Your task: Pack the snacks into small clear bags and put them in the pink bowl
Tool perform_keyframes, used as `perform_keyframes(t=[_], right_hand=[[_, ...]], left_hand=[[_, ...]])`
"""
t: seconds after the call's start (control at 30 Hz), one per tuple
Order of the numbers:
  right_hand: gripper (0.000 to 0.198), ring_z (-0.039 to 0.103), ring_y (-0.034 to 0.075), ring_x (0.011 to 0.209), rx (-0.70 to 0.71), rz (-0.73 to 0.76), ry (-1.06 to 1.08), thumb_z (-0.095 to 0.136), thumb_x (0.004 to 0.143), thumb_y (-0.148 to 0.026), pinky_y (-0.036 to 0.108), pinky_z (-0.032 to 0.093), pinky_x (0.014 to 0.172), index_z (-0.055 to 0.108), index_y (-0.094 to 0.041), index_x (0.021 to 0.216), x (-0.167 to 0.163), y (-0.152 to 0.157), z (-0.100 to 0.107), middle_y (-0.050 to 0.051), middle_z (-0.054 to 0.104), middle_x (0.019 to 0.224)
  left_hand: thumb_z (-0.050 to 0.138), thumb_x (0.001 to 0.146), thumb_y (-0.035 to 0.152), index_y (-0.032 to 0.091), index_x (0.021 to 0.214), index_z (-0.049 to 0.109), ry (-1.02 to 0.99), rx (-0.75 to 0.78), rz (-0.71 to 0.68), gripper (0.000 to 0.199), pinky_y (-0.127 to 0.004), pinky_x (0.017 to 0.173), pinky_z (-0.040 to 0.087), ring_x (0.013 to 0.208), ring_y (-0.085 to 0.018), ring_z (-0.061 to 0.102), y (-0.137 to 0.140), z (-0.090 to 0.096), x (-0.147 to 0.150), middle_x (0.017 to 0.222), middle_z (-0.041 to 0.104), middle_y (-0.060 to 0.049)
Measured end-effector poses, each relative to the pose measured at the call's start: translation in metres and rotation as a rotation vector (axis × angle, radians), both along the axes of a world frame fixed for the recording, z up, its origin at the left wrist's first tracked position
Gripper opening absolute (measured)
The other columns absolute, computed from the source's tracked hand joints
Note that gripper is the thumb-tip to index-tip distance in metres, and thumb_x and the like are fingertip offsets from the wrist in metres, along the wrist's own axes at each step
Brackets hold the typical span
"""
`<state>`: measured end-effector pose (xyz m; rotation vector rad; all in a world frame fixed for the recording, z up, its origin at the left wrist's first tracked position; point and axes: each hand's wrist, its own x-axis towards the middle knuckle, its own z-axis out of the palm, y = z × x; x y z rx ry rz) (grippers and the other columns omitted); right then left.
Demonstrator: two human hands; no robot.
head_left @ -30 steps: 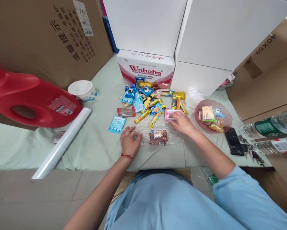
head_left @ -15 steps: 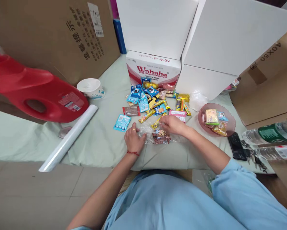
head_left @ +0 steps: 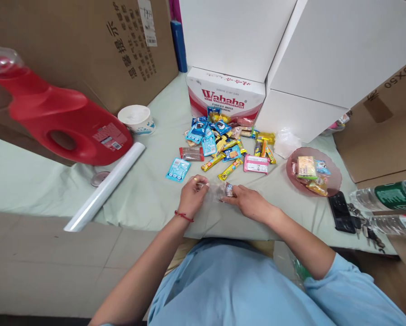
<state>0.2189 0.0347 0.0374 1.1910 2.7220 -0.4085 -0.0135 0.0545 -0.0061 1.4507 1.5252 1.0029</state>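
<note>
My left hand [head_left: 193,195] is closed, pinching the edge of a clear plastic bag [head_left: 214,192] near the table's front. My right hand [head_left: 252,203] is closed round a brown snack packet [head_left: 229,189], mostly covered by the fingers, at the bag's right side. Whether the packet lies inside the bag or on it I cannot tell. Just beyond my hands lie a yellow snack stick [head_left: 230,169], a light blue packet [head_left: 178,170] and a pink-and-white packet [head_left: 256,164]. Behind these is a heap of snack packets [head_left: 219,140] against the Wahaha box.
At left stand a red jug [head_left: 77,127], a paper tub [head_left: 136,120] and a white roll [head_left: 104,190]. The Wahaha box [head_left: 225,97] is at the back. A pink bowl [head_left: 333,181] with snacks, a phone [head_left: 341,213], keys [head_left: 365,228] and bottles [head_left: 393,197] sit at right.
My left hand has gone from lying spread by the bag to pinching its edge. My right hand has come down from the yellow stick onto the brown packet. The whole view has shifted slightly.
</note>
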Motion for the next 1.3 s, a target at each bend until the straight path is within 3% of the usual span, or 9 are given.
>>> perform_keyframes(t=[0.17,0.37,0.47,0.53,0.6,0.7,0.9,1.13,1.3], right_hand=[[0.030,0.054,0.025,0.108,0.033,-0.014,0.113,0.046,0.106,-0.021,0.035,0.047,0.089,0.070,-0.023,0.124,-0.005,-0.007,-0.006,0.012,0.060,0.119],[0.030,0.052,0.028,0.129,-0.058,-0.004,0.480,0.056,0.099,-0.020,0.047,0.046,0.109,0.068,-0.022,0.126,0.030,-0.032,-0.005,0.013,0.059,0.139],[0.032,0.061,0.024,0.115,0.007,-0.315,0.616,0.049,0.104,-0.026,0.041,0.053,0.101,0.065,-0.024,0.131,0.050,-0.039,-0.018,0.011,0.067,0.124],[0.034,0.058,0.029,0.117,0.166,-0.599,0.562,0.055,0.101,-0.032,0.047,0.051,0.103,0.064,-0.021,0.132,0.058,-0.038,-0.032,0.015,0.064,0.125],[0.034,0.050,0.035,0.127,0.243,-0.699,0.448,0.067,0.093,-0.034,0.055,0.046,0.108,0.069,-0.019,0.123,0.061,-0.036,-0.043,0.018,0.059,0.134],[0.013,0.049,0.034,0.129,0.187,-0.645,0.433,0.065,0.091,-0.026,0.051,0.044,0.108,0.071,-0.020,0.101,0.062,-0.032,-0.043,0.016,0.058,0.137],[0.011,0.061,0.018,0.077,-0.005,-0.687,0.484,0.057,0.096,-0.029,0.028,0.045,0.073,0.063,-0.021,0.091,0.023,-0.002,-0.004,0.001,0.066,0.083],[0.018,0.064,0.022,0.092,0.016,-0.584,0.152,0.047,0.102,-0.022,0.031,0.047,0.077,0.061,-0.020,0.112,-0.051,0.029,0.001,0.009,0.066,0.111],[0.036,0.055,0.030,0.110,0.162,-0.481,0.127,0.053,0.102,-0.050,0.041,0.049,0.088,0.060,-0.017,0.117,-0.059,0.013,-0.008,0.014,0.059,0.119]], left_hand=[[0.056,0.085,0.017,0.021,0.091,0.071,-0.016,0.019,-0.205,0.017,-0.028,0.077,0.056,0.076,-0.015,0.066,-0.013,0.022,0.047,0.085,0.073,0.000],[0.051,0.087,0.012,0.019,0.114,0.073,0.412,0.283,-0.362,0.036,-0.042,0.101,0.051,0.115,-0.025,0.063,-0.034,0.015,0.069,0.119,0.072,-0.009],[0.057,0.087,0.016,0.017,0.131,0.067,0.700,0.387,-0.403,0.045,-0.046,0.098,0.048,0.123,-0.030,0.058,-0.050,0.006,0.071,0.135,0.067,-0.013],[0.056,0.090,0.015,0.016,0.137,0.064,0.807,0.466,-0.415,0.047,-0.044,0.099,0.045,0.127,-0.029,0.057,-0.058,-0.001,0.073,0.141,0.065,-0.013],[0.053,0.093,0.012,0.015,0.139,0.063,0.866,0.526,-0.409,0.047,-0.042,0.099,0.043,0.128,-0.027,0.057,-0.060,-0.008,0.073,0.142,0.065,-0.013],[0.051,0.095,0.012,0.016,0.137,0.065,0.901,0.568,-0.393,0.044,-0.041,0.096,0.043,0.127,-0.026,0.058,-0.058,-0.013,0.071,0.142,0.066,-0.012],[0.049,0.097,0.012,0.015,0.133,0.067,0.902,0.650,-0.378,0.040,-0.042,0.101,0.041,0.126,-0.026,0.059,-0.061,-0.020,0.071,0.140,0.067,-0.011],[0.047,0.093,0.008,0.010,0.127,0.069,0.923,0.570,-0.401,0.041,-0.048,0.111,0.038,0.137,-0.031,0.054,-0.078,-0.021,0.066,0.137,0.068,-0.018],[0.048,0.092,0.011,0.015,0.127,0.067,0.766,0.576,-0.483,0.041,-0.053,0.121,0.030,0.134,-0.030,0.058,-0.095,-0.017,0.022,0.137,0.068,-0.016]])
